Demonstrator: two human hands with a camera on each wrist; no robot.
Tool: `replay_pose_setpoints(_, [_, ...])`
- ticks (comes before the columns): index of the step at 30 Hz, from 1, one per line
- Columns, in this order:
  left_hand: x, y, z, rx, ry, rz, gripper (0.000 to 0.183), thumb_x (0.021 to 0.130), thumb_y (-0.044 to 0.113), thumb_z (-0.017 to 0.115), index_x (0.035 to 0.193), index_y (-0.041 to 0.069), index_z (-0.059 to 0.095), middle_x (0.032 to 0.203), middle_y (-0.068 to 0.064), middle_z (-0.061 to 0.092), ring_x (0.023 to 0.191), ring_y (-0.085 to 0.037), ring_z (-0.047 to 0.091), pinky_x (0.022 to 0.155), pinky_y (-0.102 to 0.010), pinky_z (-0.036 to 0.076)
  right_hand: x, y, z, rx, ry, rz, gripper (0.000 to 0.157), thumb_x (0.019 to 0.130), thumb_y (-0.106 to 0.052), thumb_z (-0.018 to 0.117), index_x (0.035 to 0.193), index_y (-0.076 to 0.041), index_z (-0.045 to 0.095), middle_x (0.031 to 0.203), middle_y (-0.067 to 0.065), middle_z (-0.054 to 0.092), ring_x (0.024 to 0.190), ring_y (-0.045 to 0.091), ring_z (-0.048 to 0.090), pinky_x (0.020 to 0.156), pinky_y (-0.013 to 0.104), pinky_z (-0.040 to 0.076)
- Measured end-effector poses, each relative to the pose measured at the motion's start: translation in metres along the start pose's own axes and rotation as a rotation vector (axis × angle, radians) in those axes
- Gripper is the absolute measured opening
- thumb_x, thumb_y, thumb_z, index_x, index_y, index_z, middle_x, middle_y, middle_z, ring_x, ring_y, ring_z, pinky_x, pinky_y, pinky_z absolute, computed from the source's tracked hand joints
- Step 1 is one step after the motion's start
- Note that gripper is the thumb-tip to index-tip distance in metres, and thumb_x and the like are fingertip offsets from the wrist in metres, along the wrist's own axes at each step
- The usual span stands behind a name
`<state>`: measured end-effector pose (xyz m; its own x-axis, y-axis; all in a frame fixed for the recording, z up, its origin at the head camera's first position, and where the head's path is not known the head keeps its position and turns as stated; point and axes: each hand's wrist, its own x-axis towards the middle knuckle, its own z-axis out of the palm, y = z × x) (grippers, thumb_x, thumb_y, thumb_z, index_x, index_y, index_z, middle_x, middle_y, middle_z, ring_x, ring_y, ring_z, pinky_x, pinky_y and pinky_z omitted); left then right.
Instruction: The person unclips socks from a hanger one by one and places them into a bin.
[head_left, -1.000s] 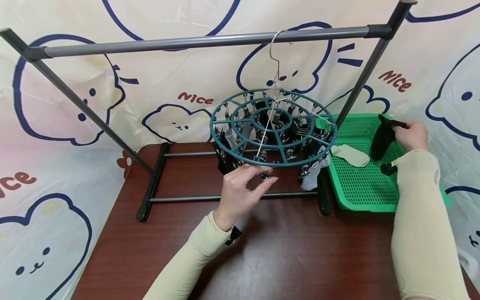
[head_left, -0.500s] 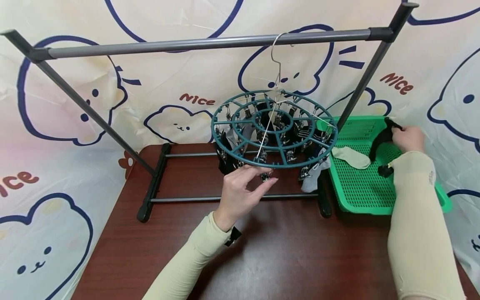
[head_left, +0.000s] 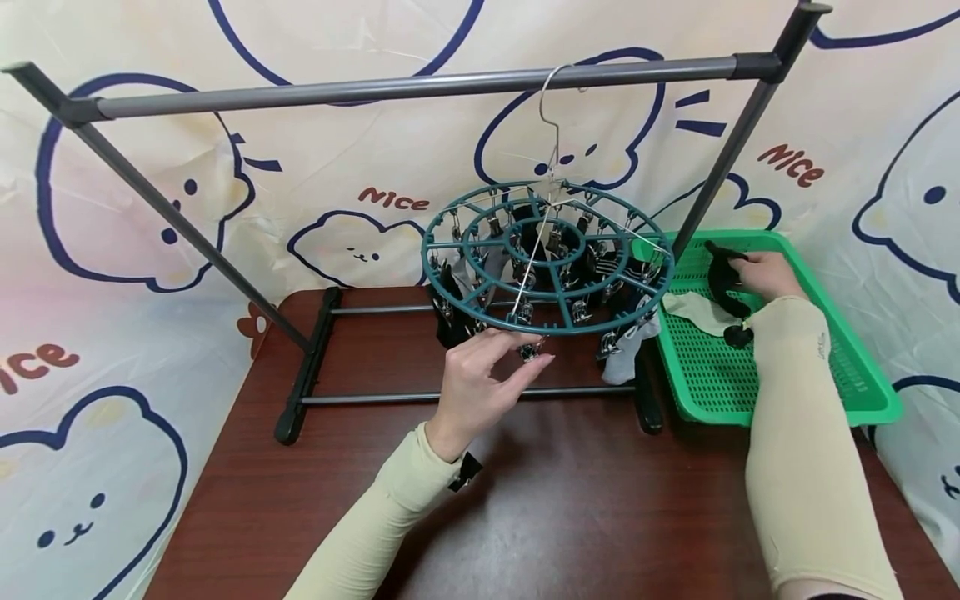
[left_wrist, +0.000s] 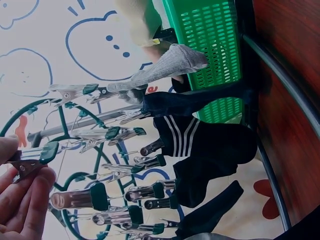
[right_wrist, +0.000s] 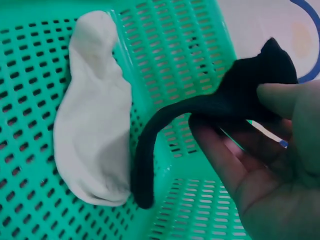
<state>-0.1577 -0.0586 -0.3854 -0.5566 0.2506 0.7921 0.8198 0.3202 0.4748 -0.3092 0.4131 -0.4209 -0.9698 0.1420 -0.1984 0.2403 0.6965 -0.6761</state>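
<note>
My left hand point(head_left: 483, 383) pinches a metal clip point(left_wrist: 35, 157) with green tips, hanging at the front of the round green clip hanger point(head_left: 558, 327). Over the basket, my right hand point(head_left: 772, 275) holds a black sock point(right_wrist: 250, 85) between thumb and fingers, its toe end drooping. A white sock point(right_wrist: 92, 115) lies on the basket floor beside it. From the hanger's clips hang several socks, among them a grey sock point(left_wrist: 170, 65) and a black sock with white stripes point(left_wrist: 200, 137). Some of the hanging socks are hidden behind the hanger's rings in the head view.
The hanger's hook hangs on the top bar point(head_left: 375, 90) of a grey rack. Its black feet point(head_left: 288, 421) stand on a dark wooden table point(head_left: 585, 500). At the right sits the green basket point(head_left: 862, 408). A patterned cloth point(head_left: 150, 333) covers the wall behind.
My right hand has moved left over the basket with the black sock, which now overlaps the white sock in the head view. My left hand stays at the clip.
</note>
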Motion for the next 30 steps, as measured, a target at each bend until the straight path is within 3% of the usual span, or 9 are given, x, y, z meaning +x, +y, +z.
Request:
replay_pose_setpoints(2, [0.000,0.000,0.000,0.003,0.001,0.000,0.024,0.083,0.012,0.088,0.104,0.004,0.079,0.100,-0.008,0.080,0.092,-0.018,0.076,0.081,-0.031,0.061,-0.001,-0.002,0.004,-0.001,-0.065,-0.003,0.067,0.111,-0.042,0.032,0.150,0.011,0.044,0.138,0.037,0.051,0.117,0.049,0.062,0.103,0.063,0.049])
replay_pose_setpoints(4, [0.000,0.001,0.000,-0.001,0.002,0.002,0.023,0.083,0.011,0.088,0.103,0.003,0.079,0.099,-0.008,0.080,0.091,-0.018,0.076,0.078,-0.032,0.061,-0.001,-0.003,0.006,-0.007,-0.141,-0.010,0.070,0.111,-0.043,0.029,0.155,0.010,0.035,0.152,0.040,0.036,0.134,0.054,0.049,0.113,0.066,0.038])
replay_pose_setpoints(8, [0.000,0.001,0.000,-0.008,0.003,-0.001,0.023,0.084,0.011,0.087,0.103,0.003,0.079,0.100,-0.008,0.080,0.091,-0.017,0.075,0.072,-0.033,0.059,0.005,0.000,0.010,-0.053,-0.224,-0.035,0.069,0.111,-0.043,0.028,0.157,0.008,0.031,0.155,0.040,0.034,0.135,0.054,0.048,0.113,0.067,0.037])
replay_pose_setpoints(16, [0.001,0.000,-0.002,-0.007,0.001,-0.007,0.024,0.084,0.012,0.087,0.105,0.004,0.079,0.101,-0.007,0.080,0.090,-0.016,0.075,0.067,-0.035,0.057,0.015,0.000,0.021,0.058,-0.398,0.008,0.066,0.113,-0.034,0.027,0.161,0.009,0.013,0.162,0.042,0.012,0.147,0.058,0.026,0.117,0.063,0.033])
replay_pose_setpoints(20, [0.001,0.000,-0.003,0.001,0.003,-0.001,0.023,0.085,0.012,0.086,0.105,0.004,0.079,0.100,-0.007,0.080,0.086,-0.015,0.074,0.064,-0.032,0.054,0.016,-0.003,0.024,0.047,-0.432,0.006,0.067,0.113,-0.034,0.027,0.161,0.009,0.010,0.162,0.042,0.010,0.148,0.059,0.024,0.118,0.063,0.032])
replay_pose_setpoints(27, [0.000,-0.001,-0.004,-0.004,0.008,-0.009,0.023,0.084,0.011,0.087,0.105,0.005,0.079,0.100,-0.007,0.080,0.080,-0.014,0.071,0.062,-0.030,0.053,0.013,-0.007,0.026,-0.108,-0.445,-0.019,0.070,0.112,-0.041,0.029,0.160,0.009,0.017,0.158,0.044,0.023,0.143,0.059,0.032,0.118,0.067,0.029])
replay_pose_setpoints(30, [0.000,-0.001,-0.004,-0.003,0.009,-0.013,0.023,0.084,0.011,0.087,0.105,0.005,0.079,0.100,-0.007,0.080,0.076,-0.013,0.068,0.061,-0.029,0.052,0.013,-0.007,0.027,-0.149,-0.448,-0.042,0.073,0.112,-0.044,0.032,0.160,0.008,0.018,0.160,0.044,0.017,0.147,0.061,0.022,0.119,0.070,0.022])
